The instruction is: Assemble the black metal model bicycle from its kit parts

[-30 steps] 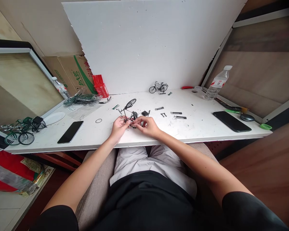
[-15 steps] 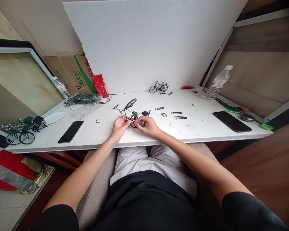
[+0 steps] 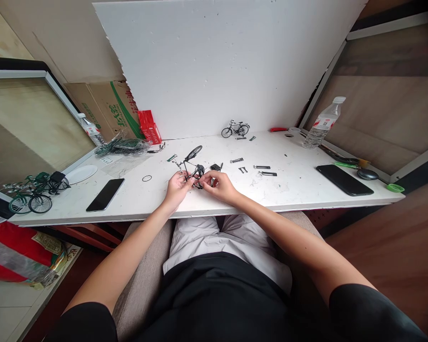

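On the white desk (image 3: 299,185), near its front edge, a half-built model bicycle (image 3: 191,167) stands tilted, steadied by the left hand (image 3: 177,188) pinching its frame; the right hand (image 3: 219,186) fingers pinch its lower end, probably to seat a small part.

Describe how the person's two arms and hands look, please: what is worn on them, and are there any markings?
Both arms are bare from the short black sleeves at the upper arms down to the fingers. The left hand and the right hand wear no gloves. No watch, bracelet or ring is visible, and no markings can be seen at this size.
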`<state>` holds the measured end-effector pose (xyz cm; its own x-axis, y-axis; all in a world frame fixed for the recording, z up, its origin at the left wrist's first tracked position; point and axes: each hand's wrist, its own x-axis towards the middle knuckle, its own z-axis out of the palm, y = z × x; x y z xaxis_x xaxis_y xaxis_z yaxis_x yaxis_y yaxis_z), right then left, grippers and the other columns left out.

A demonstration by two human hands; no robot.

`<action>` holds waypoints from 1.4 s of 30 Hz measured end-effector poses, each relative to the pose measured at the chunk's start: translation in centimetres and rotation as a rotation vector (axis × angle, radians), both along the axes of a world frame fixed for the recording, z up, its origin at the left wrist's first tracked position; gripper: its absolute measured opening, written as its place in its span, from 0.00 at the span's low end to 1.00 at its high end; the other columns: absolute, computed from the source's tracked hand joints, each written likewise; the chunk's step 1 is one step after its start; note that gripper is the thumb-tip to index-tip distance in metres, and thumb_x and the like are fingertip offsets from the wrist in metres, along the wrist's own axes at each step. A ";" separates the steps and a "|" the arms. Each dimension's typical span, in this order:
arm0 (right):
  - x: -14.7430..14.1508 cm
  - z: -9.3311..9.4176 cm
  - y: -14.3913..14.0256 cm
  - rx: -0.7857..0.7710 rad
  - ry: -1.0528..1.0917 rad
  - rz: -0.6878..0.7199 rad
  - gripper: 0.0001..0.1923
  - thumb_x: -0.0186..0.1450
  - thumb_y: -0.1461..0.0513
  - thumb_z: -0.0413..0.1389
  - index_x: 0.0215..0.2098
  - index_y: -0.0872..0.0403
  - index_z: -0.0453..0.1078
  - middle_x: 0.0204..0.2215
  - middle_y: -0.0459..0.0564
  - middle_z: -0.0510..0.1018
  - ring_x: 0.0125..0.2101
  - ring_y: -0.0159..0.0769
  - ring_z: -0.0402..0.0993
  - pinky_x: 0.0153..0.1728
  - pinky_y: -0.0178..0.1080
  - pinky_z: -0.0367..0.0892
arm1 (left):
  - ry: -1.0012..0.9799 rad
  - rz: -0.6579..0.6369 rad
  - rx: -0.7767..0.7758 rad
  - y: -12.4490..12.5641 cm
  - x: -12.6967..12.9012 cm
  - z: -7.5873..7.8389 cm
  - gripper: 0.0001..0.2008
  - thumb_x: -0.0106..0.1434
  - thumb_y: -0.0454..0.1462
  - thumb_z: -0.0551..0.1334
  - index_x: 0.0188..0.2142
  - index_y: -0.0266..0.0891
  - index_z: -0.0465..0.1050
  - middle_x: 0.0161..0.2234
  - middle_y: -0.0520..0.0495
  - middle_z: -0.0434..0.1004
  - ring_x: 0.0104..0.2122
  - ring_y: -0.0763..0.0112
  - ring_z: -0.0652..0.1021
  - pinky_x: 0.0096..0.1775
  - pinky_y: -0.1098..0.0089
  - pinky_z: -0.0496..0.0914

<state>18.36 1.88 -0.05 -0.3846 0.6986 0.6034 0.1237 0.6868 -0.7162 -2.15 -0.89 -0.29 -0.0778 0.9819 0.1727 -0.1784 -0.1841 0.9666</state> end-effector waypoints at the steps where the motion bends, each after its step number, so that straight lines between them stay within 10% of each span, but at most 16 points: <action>1: 0.0 0.0 0.0 0.008 -0.003 -0.004 0.07 0.67 0.61 0.61 0.40 0.54 0.81 0.35 0.50 0.85 0.33 0.34 0.78 0.32 0.35 0.70 | 0.006 -0.003 0.000 0.0 0.0 0.0 0.33 0.52 0.50 0.83 0.47 0.40 0.70 0.45 0.42 0.84 0.43 0.62 0.84 0.48 0.61 0.80; 42: 0.1 -0.9 1.1 -0.160 0.123 0.017 0.24 0.69 0.54 0.66 0.58 0.50 0.65 0.36 0.45 0.77 0.38 0.37 0.76 0.31 0.36 0.65 | 0.024 -0.063 -0.034 0.1 0.2 -0.3 0.38 0.54 0.54 0.82 0.53 0.41 0.67 0.42 0.45 0.86 0.40 0.60 0.88 0.48 0.53 0.85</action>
<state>18.41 2.98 -0.91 -0.3276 0.7830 0.5287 0.0179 0.5646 -0.8251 -1.98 -0.80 -0.56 -0.0120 0.9901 0.1399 -0.1655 -0.1400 0.9762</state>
